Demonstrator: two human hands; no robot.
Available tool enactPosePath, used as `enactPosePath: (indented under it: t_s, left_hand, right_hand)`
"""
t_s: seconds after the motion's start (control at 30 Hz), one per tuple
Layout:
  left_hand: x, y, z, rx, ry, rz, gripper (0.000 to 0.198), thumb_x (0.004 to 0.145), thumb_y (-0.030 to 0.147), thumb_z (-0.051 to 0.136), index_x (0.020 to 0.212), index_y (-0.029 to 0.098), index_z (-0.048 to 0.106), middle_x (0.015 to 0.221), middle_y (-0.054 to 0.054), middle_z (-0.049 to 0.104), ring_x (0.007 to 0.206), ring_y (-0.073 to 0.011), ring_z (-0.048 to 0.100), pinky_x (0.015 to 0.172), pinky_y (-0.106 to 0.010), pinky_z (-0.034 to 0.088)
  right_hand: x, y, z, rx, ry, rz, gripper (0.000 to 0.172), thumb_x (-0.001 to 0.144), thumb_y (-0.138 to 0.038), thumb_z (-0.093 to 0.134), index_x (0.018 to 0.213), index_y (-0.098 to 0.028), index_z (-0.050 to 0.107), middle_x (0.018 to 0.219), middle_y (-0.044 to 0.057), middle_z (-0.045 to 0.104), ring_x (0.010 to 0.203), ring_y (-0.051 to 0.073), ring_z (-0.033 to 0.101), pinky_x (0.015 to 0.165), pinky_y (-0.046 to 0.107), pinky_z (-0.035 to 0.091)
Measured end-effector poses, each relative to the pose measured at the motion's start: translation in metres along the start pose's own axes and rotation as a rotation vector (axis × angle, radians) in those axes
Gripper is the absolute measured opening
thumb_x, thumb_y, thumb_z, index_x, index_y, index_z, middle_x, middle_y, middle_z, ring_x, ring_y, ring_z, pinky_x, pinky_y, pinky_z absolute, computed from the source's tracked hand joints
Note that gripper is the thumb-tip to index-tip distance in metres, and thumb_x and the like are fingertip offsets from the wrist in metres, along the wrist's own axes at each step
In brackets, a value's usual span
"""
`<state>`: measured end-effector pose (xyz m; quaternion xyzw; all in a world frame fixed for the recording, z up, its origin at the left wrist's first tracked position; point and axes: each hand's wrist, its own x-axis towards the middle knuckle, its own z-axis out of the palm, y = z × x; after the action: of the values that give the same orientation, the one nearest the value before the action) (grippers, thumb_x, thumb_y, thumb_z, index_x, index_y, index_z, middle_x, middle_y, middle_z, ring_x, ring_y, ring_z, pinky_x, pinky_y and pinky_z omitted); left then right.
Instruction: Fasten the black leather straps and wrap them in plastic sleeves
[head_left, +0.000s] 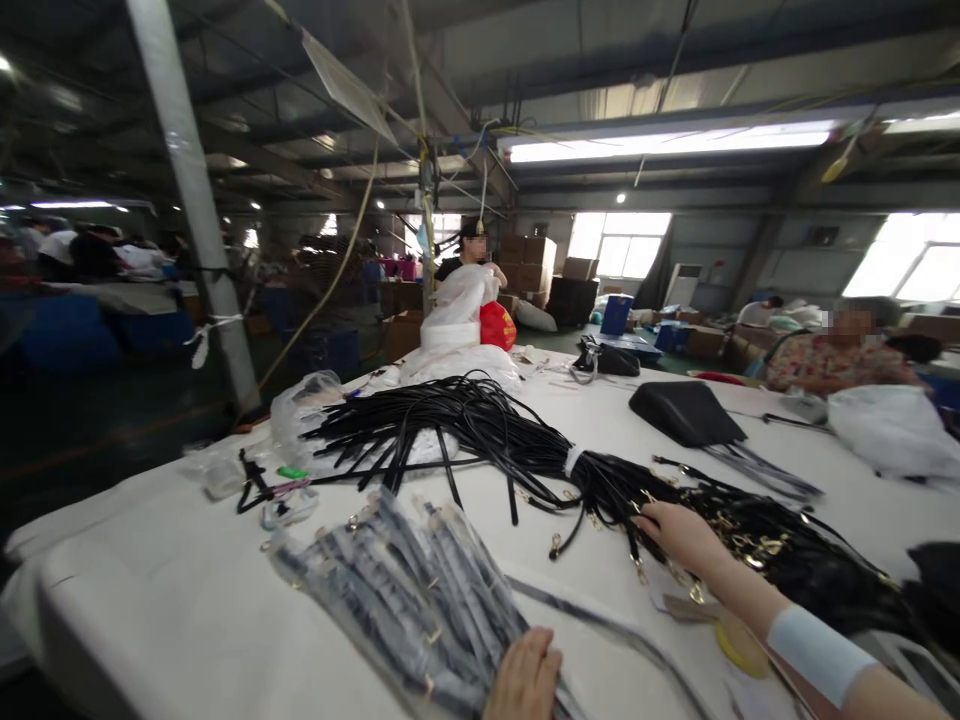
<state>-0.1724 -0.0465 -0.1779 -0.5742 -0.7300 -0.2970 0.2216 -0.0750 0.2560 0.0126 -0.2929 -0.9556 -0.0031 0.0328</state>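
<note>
My left hand [523, 676] lies with its fingers extended at the lower end of a stack of black straps in clear plastic sleeves [405, 600]. To the right, my right hand [675, 535] has its fingers bent at the big bundle of black straps [525, 440], near the gold clasps; whatever is between the fingertips is too small to make out. A white tie [574, 460] goes around the bundle. One sleeved strap [600, 622] lies on the white table [150, 610] between my hands.
A yellow tape roll [739, 650] lies near my right forearm. Farther back are a black bag [686, 412], plastic bags [889, 430] and a red bundle [496, 326]. One person stands behind the table; another is at the right. A metal post [195, 200] rises at left.
</note>
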Motion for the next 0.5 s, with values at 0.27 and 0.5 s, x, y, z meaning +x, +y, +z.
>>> enactPosePath:
  t_s: [0.27,0.5]
  left_hand:
    - [0.057,0.055,-0.105,-0.277,-0.019,0.109,0.059,0.095,0.023,0.039,0.152,0.014,0.025,0.151,-0.018,0.039,0.142,-0.0287,0.033,0.112,-0.049,0.036]
    - [0.094,0.069,-0.151,-0.621,-0.484,0.412,0.057,0.101,0.031,0.021,0.062,0.019,0.061,0.051,-0.001,0.055,0.05,-0.0116,0.054,0.055,-0.022,0.043]
  right_hand:
    - [-0.148,-0.082,-0.056,0.202,-0.244,-0.274,0.022,0.089,-0.037,0.054,0.089,-0.023,0.071,0.084,0.006,0.075,0.074,0.022,0.066,0.063,0.027,0.04]
    - [-0.25,-0.085,-0.129,0.586,-0.517,-0.404,0.025,0.094,-0.035,0.052,0.089,-0.025,0.074,0.08,0.001,0.073,0.069,0.017,0.06,0.065,0.025,0.041]
